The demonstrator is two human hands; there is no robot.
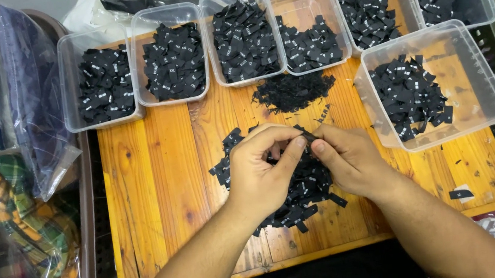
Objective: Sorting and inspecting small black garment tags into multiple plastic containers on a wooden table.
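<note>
black labels already fill the tubs (167, 15) along the table's far edge, while your left hand (258, 172) and right hand (349, 160) pinch what seems one label (307, 137) above the unsorted pile (297, 199).

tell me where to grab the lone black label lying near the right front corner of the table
Take the lone black label by its two short ends, coming straight down from above. It lies flat on the wooden table, apart from the pile of labels under the left hand and right hand, so fingers have free room around it. It looks thin, so pinching may need a fingertip to lift one edge first.
</note>
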